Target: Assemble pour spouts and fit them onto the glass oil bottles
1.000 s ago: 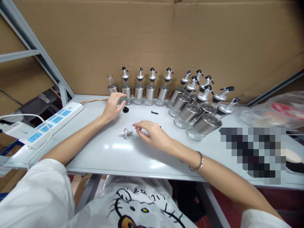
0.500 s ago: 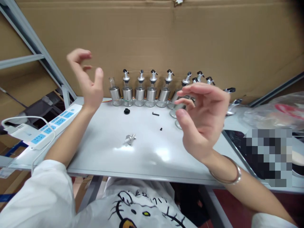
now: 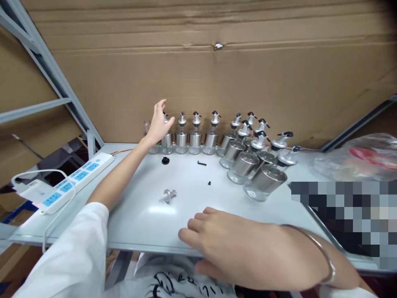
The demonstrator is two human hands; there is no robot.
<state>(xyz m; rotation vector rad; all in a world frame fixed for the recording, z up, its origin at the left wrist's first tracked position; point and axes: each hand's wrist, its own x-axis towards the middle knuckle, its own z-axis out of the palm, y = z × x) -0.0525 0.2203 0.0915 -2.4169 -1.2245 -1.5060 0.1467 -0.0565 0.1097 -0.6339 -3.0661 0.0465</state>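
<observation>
My left hand (image 3: 159, 126) reaches out at the back left with fingers and thumb apart, in front of the uncapped glass bottle (image 3: 147, 125) and the capped one beside it. It holds nothing that I can see. Near the front edge, my right hand (image 3: 223, 244) hangs palm down with loosely bent fingers and nothing visible in it. A silver spout piece (image 3: 169, 195) lies between the hands on the grey table (image 3: 133, 223). Behind it sit a black round stopper (image 3: 165, 160), a small black bent part (image 3: 202, 163) and a tiny black piece (image 3: 209, 183).
Several steel-sleeved bottles (image 3: 195, 142) with pourer tops line the back and curve forward on the right. A white power strip (image 3: 77, 182) with a cable lies at left. Clear plastic bags (image 3: 356, 157) are at right. Cardboard (image 3: 198, 78) stands behind the table.
My left hand has moved right and down to the back-row bottles. My right hand has dropped toward the front edge and turned palm down, uncovering the right-hand bottles. The camera view has tilted up slightly.
</observation>
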